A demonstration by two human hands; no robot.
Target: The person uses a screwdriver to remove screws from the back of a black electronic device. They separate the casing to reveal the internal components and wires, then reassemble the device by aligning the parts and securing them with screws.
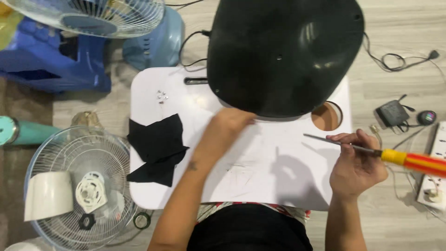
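Note:
A large black rounded fan base [283, 51] lies upside down on the far side of a small white table [260, 172]. My left hand [231, 122] reaches under its near edge and touches it; the fingertips are hidden. My right hand [355, 160] grips a screwdriver [371, 151] with a red and yellow handle, its metal shaft pointing left over the table's right side. Several small screws [161, 95] lie at the table's far left.
A black cloth [158, 146] lies on the table's left part. A round cup hole [326, 116] is at its right. On the floor: a fan grille [74, 186] with plastic parts, a blue fan [93, 18], a power adapter [392, 114], a power strip [434, 162].

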